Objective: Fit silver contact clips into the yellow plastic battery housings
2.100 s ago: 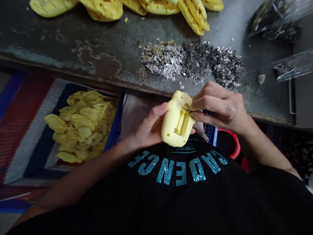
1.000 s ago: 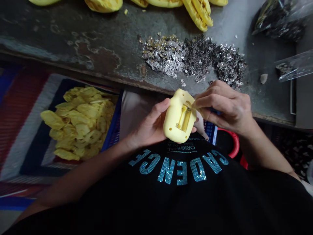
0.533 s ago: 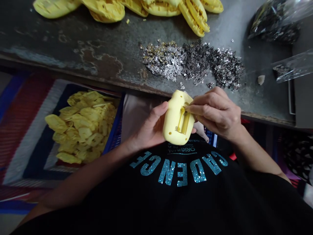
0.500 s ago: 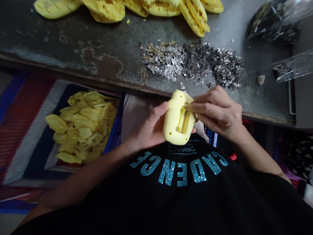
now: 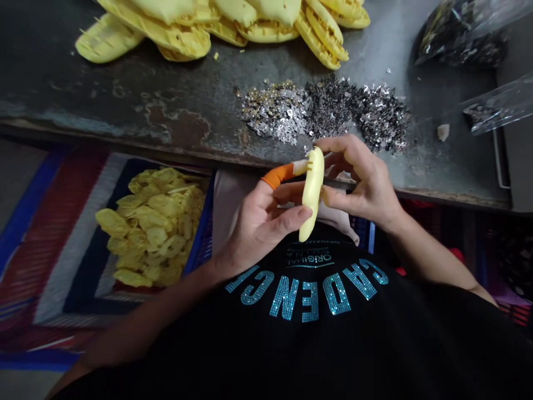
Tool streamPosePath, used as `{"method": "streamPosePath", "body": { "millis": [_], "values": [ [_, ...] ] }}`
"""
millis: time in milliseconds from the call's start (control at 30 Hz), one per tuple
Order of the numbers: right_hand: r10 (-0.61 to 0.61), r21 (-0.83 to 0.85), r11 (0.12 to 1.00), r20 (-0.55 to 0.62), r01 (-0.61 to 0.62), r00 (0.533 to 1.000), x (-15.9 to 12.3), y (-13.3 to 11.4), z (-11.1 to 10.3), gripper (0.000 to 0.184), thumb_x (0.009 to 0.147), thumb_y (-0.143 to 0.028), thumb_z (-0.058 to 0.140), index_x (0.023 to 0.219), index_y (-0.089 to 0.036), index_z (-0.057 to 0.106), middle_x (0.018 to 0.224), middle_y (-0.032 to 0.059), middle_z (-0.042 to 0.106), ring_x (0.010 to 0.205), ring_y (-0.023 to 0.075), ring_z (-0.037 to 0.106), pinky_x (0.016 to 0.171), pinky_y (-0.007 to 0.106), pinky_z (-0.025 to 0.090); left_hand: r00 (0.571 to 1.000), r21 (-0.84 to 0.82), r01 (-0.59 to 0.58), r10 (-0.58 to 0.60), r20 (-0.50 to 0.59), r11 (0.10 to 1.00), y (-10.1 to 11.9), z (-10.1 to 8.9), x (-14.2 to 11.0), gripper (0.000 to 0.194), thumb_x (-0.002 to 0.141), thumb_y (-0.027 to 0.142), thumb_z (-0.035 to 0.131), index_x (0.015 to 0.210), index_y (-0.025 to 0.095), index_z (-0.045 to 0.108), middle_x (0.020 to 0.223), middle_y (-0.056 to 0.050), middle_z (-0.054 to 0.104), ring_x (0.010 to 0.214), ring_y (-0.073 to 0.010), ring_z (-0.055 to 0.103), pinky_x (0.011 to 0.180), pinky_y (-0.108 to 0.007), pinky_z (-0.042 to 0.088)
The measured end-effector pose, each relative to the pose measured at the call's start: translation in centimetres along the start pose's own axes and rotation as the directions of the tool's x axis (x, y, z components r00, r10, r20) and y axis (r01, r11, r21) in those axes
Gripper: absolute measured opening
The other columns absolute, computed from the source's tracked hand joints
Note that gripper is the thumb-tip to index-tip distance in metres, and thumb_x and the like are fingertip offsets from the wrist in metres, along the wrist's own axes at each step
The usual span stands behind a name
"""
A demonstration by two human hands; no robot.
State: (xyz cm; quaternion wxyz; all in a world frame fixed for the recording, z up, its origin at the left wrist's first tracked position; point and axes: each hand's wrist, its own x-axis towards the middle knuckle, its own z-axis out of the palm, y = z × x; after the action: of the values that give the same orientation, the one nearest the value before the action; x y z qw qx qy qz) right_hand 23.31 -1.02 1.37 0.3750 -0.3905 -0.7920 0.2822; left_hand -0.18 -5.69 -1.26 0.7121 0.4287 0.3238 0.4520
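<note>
- Two hands grip one yellow moulded piece (image 5: 312,194), held edge-on and nearly upright just off the table's (image 5: 104,94) front edge, above the person's chest.
- Left hand (image 5: 258,233): the fingers (image 5: 289,214) are clenched against the lower part of the piece. One raised finger wears an orange finger cot (image 5: 277,176), its pale tip reaching the piece's upper end.
- Right hand (image 5: 360,180): the fingers (image 5: 337,145) curl around the upper part, grasping it, and the thumb (image 5: 334,197) presses its side.
- On the table, along the back edge: a heap of yellow moulded shells (image 5: 183,39).
- Mid-table, directly ahead of the hands: adjoining sequin piles (image 5: 328,108), silver and dark.
- Back right corner: a clear plastic bag (image 5: 462,39) of dark sequins.
- Below the front edge, left: a blue crate (image 5: 207,222) of loose yellow pieces.
- Handling note: even pressure from both sides appears best, since a piece held edge-on may twist.
</note>
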Motion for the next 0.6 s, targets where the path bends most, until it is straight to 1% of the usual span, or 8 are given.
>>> {"method": "streamPosePath", "body": {
  "millis": [67,133,200,267,367,433,533,600],
  "values": [
    [-0.004,0.056,0.998,-0.099,0.009,0.995,-0.8,0.2,0.7,0.047,0.095,-0.036,0.08,0.14,-0.028,0.066,0.131,0.0045,0.072,0.1,0.0187,0.074,0.084,0.036,0.069,1.0,0.062,0.008,-0.009,0.017,0.998,0.0,-0.4,-0.6,0.068,0.091,0.036,0.095,0.155,0.028,0.072,0.141,-0.009,0.081,0.117,-0.0293,0.082,0.091,-0.033,0.068],
    [-0.002,0.08,0.997,-0.179,0.016,0.984,-1.5,0.3,1.2,0.051,0.093,-0.03,0.081,0.142,-0.03,0.065,0.13,0.0044,0.071,0.102,0.0198,0.073,0.083,0.037,0.07,0.999,0.141,0.041,-0.045,0.024,0.989,0.0,-0.8,-1.0,0.068,0.09,0.036,0.096,0.154,0.028,0.074,0.131,-0.008,0.085,0.103,-0.0255,0.084,0.086,-0.031,0.068],
    [-0.001,0.062,0.998,-0.228,0.016,0.974,-2.1,0.2,1.6,0.053,0.092,-0.026,0.081,0.142,-0.03,0.065,0.13,0.005,0.071,0.104,0.0223,0.072,0.083,0.041,0.07,0.998,0.226,0.039,-0.047,0.032,0.973,0.0,-1.2,-1.0,0.064,0.092,0.035,0.094,0.153,0.029,0.076,0.128,-0.007,0.086,0.098,-0.0242,0.084,0.088,-0.032,0.068],
    [0.006,0.032,1.0,-0.252,0.002,0.968,-2.6,0.2,1.7,0.054,0.091,-0.023,0.081,0.143,-0.032,0.066,0.131,0.0055,0.071,0.107,0.025,0.071,0.085,0.044,0.07,0.997,0.297,-0.039,0.017,0.074,0.954,0.0,-1.3,-0.6,0.059,0.093,0.032,0.093,0.15,0.032,0.078,0.141,-0.007,0.083,0.115,-0.0274,0.083,0.103,-0.036,0.067],
    [0.022,0.015,1.0,-0.255,-0.019,0.967,-2.9,0.2,1.6,0.059,0.091,-0.021,0.082,0.146,-0.035,0.066,0.134,0.0061,0.071,0.111,0.0255,0.07,0.089,0.043,0.069,0.983,0.33,-0.146,0.1,0.152,0.933,-0.1,-1.4,0.3,0.052,0.092,0.031,0.093,0.143,0.031,0.083,0.156,-0.007,0.075,0.141,-0.0327,0.073,0.125,-0.041,0.056],
    [0.023,0.02,1.0,-0.239,-0.019,0.971,-2.6,0.6,1.3,0.059,0.092,-0.022,0.083,0.147,-0.033,0.066,0.133,0.0064,0.072,0.109,0.024,0.071,0.089,0.041,0.067,0.989,0.278,-0.091,0.054,0.139,0.956,-0.2,-1.4,0.8,0.046,0.092,0.031,0.093,0.137,0.028,0.086,0.153,-0.009,0.076,0.142,-0.0333,0.072,0.124,-0.041,0.057],
    [0.039,0.066,0.997,-0.151,-0.029,0.988,-1.5,1.9,0.4,0.058,0.097,-0.033,0.083,0.152,-0.03,0.064,0.135,0.007,0.072,0.105,0.0222,0.073,0.085,0.039,0.065,0.999,0.02,0.046,-0.047,0.024,0.999,-0.2,-1.6,1.2,0.041,0.092,0.034,0.092,0.131,0.026,0.084,0.134,-0.008,0.085,0.118,-0.029,0.082,0.097,-0.034,0.068],
    [0.043,-0.014,0.999,-0.1,-0.045,0.994,-0.3,3.0,-0.2,0.043,0.102,-0.038,0.079,0.144,-0.029,0.07,0.132,0.0067,0.075,0.104,0.0226,0.073,0.089,0.041,0.063,0.996,-0.156,0.06,-0.069,-0.051,0.986,0.2,-2.1,1.2,0.05,0.09,0.033,0.092,0.137,0.03,0.077,0.131,-0.006,0.085,0.11,-0.0276,0.084,0.086,-0.033,0.069]
  ]
}}
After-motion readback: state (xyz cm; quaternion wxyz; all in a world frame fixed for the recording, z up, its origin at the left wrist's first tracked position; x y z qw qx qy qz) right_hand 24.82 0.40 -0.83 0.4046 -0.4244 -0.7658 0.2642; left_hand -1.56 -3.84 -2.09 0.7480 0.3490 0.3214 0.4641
